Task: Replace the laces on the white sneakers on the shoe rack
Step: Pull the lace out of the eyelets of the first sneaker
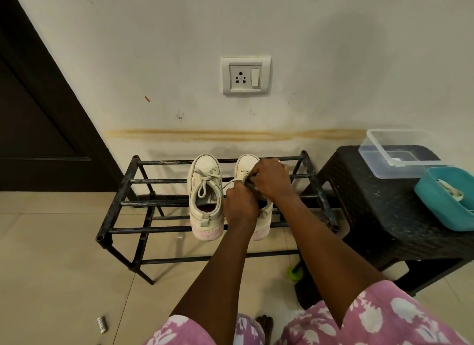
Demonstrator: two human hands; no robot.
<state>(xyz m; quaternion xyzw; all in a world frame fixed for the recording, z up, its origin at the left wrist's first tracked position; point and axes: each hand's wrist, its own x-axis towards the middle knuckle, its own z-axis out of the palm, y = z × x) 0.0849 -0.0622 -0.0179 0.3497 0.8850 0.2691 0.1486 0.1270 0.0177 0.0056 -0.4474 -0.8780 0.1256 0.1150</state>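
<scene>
Two white sneakers stand side by side, toes to the wall, on the top bars of a black metal shoe rack (120, 203). The left sneaker (205, 198) has its lace tied in a bow. The right sneaker (247, 165) is mostly covered by my hands. My left hand (239, 203) grips a strand of the right sneaker's lace (230, 183) over its opening. My right hand (269, 180) pinches the lace at the tongue.
A black plastic stool (379, 211) stands right of the rack, carrying a clear container (397, 152) and a teal tub (446, 198) with pale laces inside. A green-and-black object (295, 271) lies under the rack's right end. A small battery (102, 324) lies on the tiled floor.
</scene>
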